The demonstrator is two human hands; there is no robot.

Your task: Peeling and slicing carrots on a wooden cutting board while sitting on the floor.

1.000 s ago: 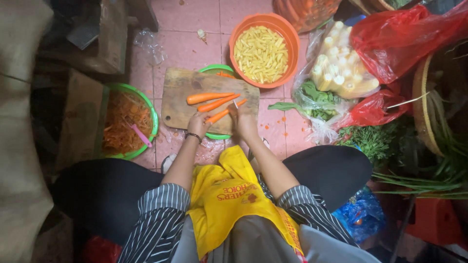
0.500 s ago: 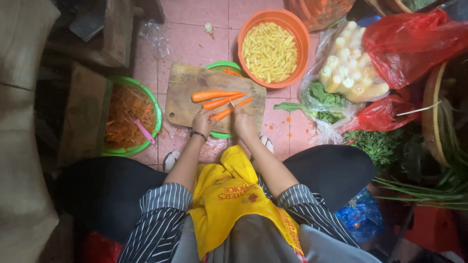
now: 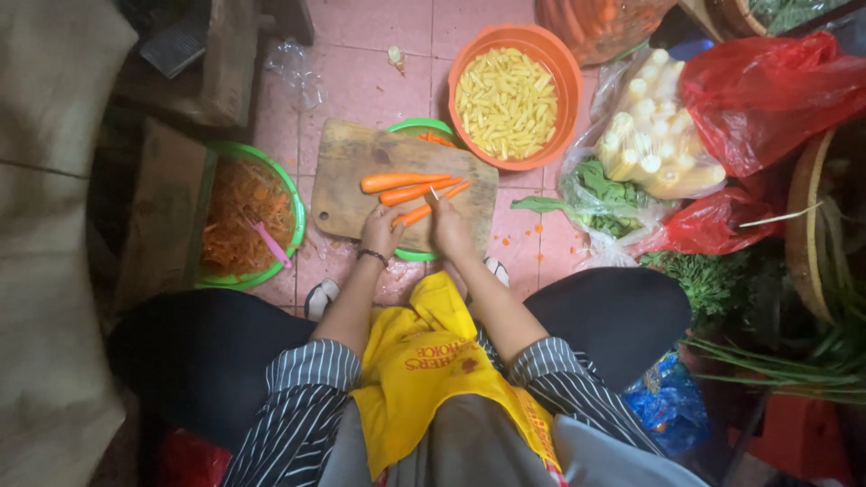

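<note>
Left hand (image 3: pixel 382 229): curled over the near end of a carrot piece (image 3: pixel 413 215), which is pinned against the wooden cutting board (image 3: pixel 356 171) — fingertips lie close to the blade's path, so a nick is judged possible if the carrot rolls.
Peel bowl (image 3: pixel 221 271): a green bowl of orange peelings with a pink-handled peeler (image 3: pixel 270 244) is set on the floor left of the board, well apart from both hands; no trouble is expected from it.
Carrots (image 3: pixel 406 180): three peeled lengths are laid across the board, two untouched beyond the held one — being round, they could be knocked off onto the pink tiled floor (image 3: pixel 361 81).
Board: it is rested partly over a second green bowl (image 3: pixel 417 132), so a hard cut near that edge might tip or shift it.
Right hand (image 3: pixel 449 225): closed around a small knife (image 3: pixel 437 193) whose thin blade is pointed at the carrots; a slip toward the left hand is the main risk judged.
Orange bowl (image 3: pixel 550 63): filled with pale yellow cut sticks, placed just beyond the board's far right corner.
</note>
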